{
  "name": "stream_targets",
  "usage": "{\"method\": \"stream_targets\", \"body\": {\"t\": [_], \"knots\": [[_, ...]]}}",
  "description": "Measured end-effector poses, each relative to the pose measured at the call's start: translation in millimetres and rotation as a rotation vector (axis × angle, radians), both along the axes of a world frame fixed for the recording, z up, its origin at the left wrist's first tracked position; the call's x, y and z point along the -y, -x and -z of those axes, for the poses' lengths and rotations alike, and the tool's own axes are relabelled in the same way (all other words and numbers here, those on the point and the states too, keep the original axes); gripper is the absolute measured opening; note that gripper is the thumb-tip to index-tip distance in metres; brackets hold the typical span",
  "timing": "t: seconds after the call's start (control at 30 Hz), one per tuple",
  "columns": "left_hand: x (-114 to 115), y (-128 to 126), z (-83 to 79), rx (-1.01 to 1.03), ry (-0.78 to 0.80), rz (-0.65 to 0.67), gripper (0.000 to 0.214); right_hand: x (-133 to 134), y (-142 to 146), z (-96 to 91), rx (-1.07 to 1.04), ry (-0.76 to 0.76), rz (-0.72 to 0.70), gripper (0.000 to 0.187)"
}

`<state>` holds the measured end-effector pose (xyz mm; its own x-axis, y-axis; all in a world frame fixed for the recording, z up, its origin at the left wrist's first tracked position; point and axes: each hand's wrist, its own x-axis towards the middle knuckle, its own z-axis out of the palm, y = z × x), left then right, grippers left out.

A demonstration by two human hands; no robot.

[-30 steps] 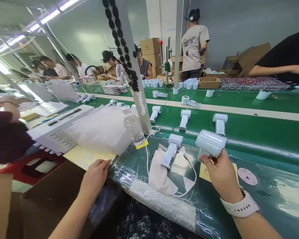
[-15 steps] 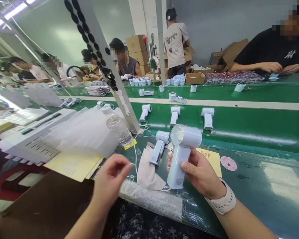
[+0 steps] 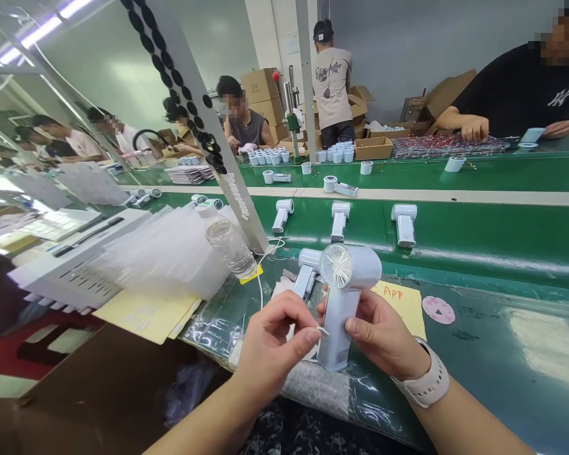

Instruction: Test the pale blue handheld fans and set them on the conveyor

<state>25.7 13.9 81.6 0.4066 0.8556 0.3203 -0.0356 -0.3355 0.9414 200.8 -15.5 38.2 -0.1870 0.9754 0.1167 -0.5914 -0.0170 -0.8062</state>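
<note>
My right hand (image 3: 384, 325) is wrapped round the handle of a pale blue-white handheld fan (image 3: 336, 325), held upright above the bench with its round head on top. My left hand (image 3: 279, 341) is closed in a pinch on a small white strip (image 3: 322, 331), close against the side of the handle; its exact kind is too small to tell. Behind this fan a second handheld fan (image 3: 306, 278) lies on a pale cloth (image 3: 283, 287), which my left hand partly covers.
Several fans (image 3: 404, 226) lie on the green conveyor (image 3: 493, 237). Left of my hands stand a clear plastic bottle (image 3: 230, 243), a slanted post (image 3: 234, 183) and stacked white bags (image 3: 156, 253). A yellow note (image 3: 403, 306) lies behind my right hand. Co-workers (image 3: 516, 95) sit across the line.
My left hand has moved right, from beside the cloth to the fan's handle, bringing the small white strip with it. The fan in my right hand has dropped slightly.
</note>
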Motion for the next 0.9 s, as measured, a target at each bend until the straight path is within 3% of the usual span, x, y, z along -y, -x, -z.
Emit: {"method": "stream_targets", "body": {"t": [0.17,0.3,0.37,0.53,0.63,0.7,0.8,0.9], "knots": [[2.8,-8.3,6.3,0.025,0.056,-0.056,0.033,5.7,3.5,2.5,0.190,-0.038,0.083,0.048],[-1.2,0.8,8.6,0.041,0.026,-0.104,0.030,7.8,-9.1,7.5,0.619,-0.061,0.568,0.040],[-2.8,4.9,10.5,0.043,0.025,-0.098,0.028,0.1,-17.6,13.0,0.750,-0.020,0.729,0.036],[-2.7,6.6,14.2,0.051,0.018,-0.072,0.023,-17.8,-25.0,20.9,0.804,0.122,0.550,0.035],[-1.4,8.4,12.9,0.021,-0.029,-0.051,0.019,-14.2,-23.7,18.9,0.684,-0.015,0.522,0.032],[-1.5,11.2,11.6,0.011,-0.041,-0.038,0.019,-13.6,-25.5,18.9,0.733,-0.049,0.533,0.029],[-3.0,15.0,11.7,0.025,-0.037,-0.068,0.021,-20.0,-31.3,21.5,0.856,0.089,0.531,0.035],[-3.1,15.2,13.4,0.027,-0.029,-0.097,0.022,-22.3,-34.3,19.9,0.709,0.167,0.495,0.043]]}}
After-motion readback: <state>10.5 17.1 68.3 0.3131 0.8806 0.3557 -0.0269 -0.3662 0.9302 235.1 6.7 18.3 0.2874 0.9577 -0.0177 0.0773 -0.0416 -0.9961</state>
